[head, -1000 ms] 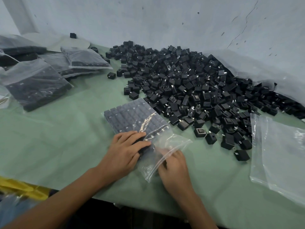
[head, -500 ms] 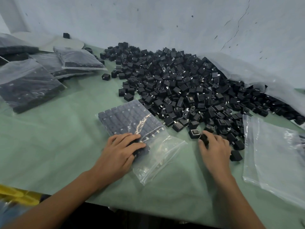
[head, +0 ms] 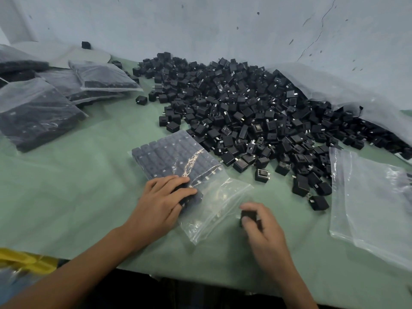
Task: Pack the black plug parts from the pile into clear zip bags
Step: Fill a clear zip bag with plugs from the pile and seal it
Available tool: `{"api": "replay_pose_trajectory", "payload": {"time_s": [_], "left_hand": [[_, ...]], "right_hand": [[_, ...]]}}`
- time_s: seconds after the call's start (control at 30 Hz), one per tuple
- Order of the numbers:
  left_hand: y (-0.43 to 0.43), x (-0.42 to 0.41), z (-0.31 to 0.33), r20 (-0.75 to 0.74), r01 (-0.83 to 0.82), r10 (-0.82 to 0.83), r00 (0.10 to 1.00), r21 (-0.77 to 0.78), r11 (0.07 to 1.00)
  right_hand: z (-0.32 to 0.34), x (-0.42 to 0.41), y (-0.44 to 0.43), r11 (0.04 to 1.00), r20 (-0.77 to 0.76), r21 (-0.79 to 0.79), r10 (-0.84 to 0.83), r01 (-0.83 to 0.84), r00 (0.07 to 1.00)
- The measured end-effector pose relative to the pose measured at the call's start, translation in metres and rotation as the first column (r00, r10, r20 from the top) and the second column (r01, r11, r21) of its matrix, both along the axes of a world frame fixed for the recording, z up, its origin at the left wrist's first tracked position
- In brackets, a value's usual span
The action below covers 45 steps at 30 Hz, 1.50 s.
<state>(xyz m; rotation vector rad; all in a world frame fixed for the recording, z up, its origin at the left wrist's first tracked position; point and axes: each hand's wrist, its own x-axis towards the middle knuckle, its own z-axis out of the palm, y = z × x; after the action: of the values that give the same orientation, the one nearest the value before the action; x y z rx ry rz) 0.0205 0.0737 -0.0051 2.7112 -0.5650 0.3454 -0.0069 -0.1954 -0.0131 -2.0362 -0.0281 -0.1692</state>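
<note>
Nearest, our right hand [head: 263, 228] pinches one small black cube-shaped plug part [head: 248, 216] in curled fingers. Our left hand [head: 162, 201] presses flat, fingers straight, on the part-filled clear plastic zip bag [head: 214, 197]. We should slide the part squarely beside the packed rows. Beyond lies the loose black pile [head: 256, 112].

The green surface [head: 89, 197] carries a pile of black plug parts [head: 256, 108] at far centre. Filled bags [head: 40, 112] lie far left, a part-filled zip bag [head: 174, 157] near centre, and empty clear bags [head: 367, 197] on the right.
</note>
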Motion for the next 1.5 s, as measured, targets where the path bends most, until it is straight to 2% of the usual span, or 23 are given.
{"api": "replay_pose_trajectory", "payload": {"time_s": [0.17,0.23,0.33,0.37,0.53,0.6,0.77,1.03,1.4,1.5], "left_hand": [[0.0,-0.001,0.0,0.001,-0.005,0.005,1.0,0.002,1.0],[0.0,-0.001,0.001,-0.001,-0.006,0.006,1.0,0.004,1.0],[-0.001,-0.001,0.001,-0.009,-0.007,0.007,1.0,0.006,1.0],[-0.001,-0.001,0.001,-0.01,-0.007,0.007,1.0,0.004,1.0],[0.0,-0.001,0.0,-0.01,-0.002,0.002,1.0,0.0,1.0],[0.001,0.0,-0.002,-0.011,0.002,-0.002,1.0,0.0,1.0],[0.001,0.001,-0.003,-0.011,-0.001,0.001,1.0,-0.008,1.0],[-0.006,0.005,0.005,-0.001,-0.039,0.039,0.999,-0.014,0.999],[-0.006,0.021,-0.003,0.089,-0.007,0.004,0.996,0.035,0.999],[-0.006,0.023,-0.006,0.071,-0.009,0.01,0.997,-0.019,1.0]], "right_hand": [[0.0,-0.002,0.035,0.984,-0.115,0.112,0.152,-0.139,0.982],[0.0,0.007,0.045,0.984,-0.156,0.117,0.149,-0.132,0.976],[0.003,0.019,0.056,0.963,-0.191,0.259,0.121,-0.069,0.974],[0.004,0.023,0.058,0.966,-0.191,0.257,0.089,-0.038,0.978],[-0.002,0.036,0.071,0.996,-0.044,-0.068,-0.067,0.064,0.997],[0.0,0.037,0.079,0.988,-0.018,-0.134,-0.08,0.077,0.997],[-0.001,0.037,0.078,0.994,-0.048,-0.106,-0.045,0.04,0.998],[-0.005,0.038,0.074,0.991,-0.004,-0.13,-0.014,0.013,1.0],[-0.007,0.032,0.069,0.987,-0.013,-0.157,0.035,-0.037,0.999],[-0.004,0.031,0.058,0.992,-0.084,-0.048,0.113,-0.118,0.99]]}}
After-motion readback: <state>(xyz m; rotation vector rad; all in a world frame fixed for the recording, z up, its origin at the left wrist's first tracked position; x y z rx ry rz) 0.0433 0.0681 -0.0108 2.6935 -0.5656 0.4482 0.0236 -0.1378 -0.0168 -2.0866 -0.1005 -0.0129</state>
